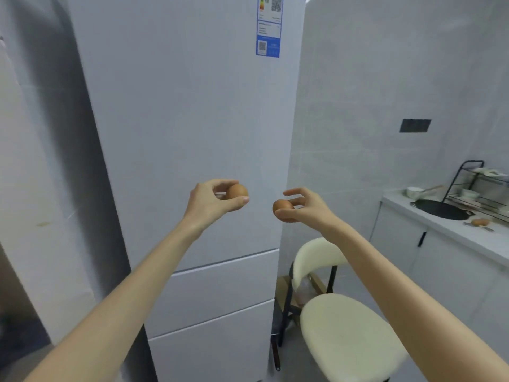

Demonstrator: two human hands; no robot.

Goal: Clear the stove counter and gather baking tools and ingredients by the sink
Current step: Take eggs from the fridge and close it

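Note:
My left hand [212, 201] holds a brown egg [237, 191] between thumb and fingertips, raised in front of the white fridge [179, 119]. Just to its right, my right hand [304, 206] grips a second brown egg [281, 206] the same way. The two eggs are a short gap apart and do not touch. A third brown egg [480, 222] lies on the white counter [446, 230] at the far right, beside a black pan [440, 210].
The fridge doors are closed. A cream chair [344, 323] stands below my right arm, between the fridge and the counter cabinets. A black wire dish rack [479, 188] and white bowls [414, 192] sit at the back of the counter.

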